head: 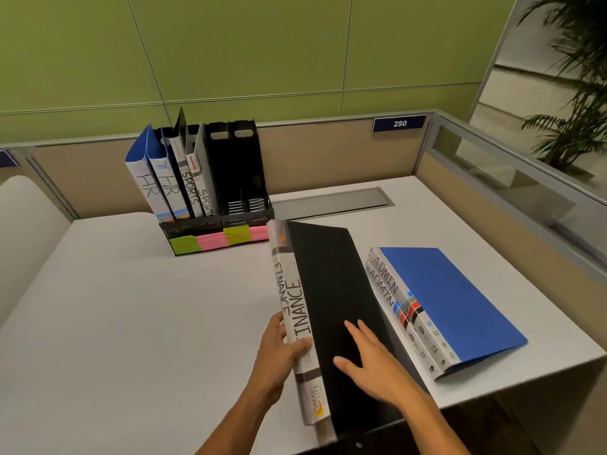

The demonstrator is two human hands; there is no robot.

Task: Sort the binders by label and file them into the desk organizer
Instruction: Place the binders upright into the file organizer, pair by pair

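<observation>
Office cubicle workstation, seen from above the desk.

White desk [131,307] enclosed by low beige partition panels [328,159] with metal trim and a glazed section on the right; blue plate numbered "250" [399,123] fixed to the partition; metal cable hatch [331,201] set flush in the desktop; green panelled wall [246,50] behind; potted palm [571,93] beyond the glass. Black desk organizer [216,205] with sticky-note tags holds binders [170,182] lettered HR and SPORTS; further binders marked FINANCE [295,307] and ADMIN [427,300] on the desk.
</observation>
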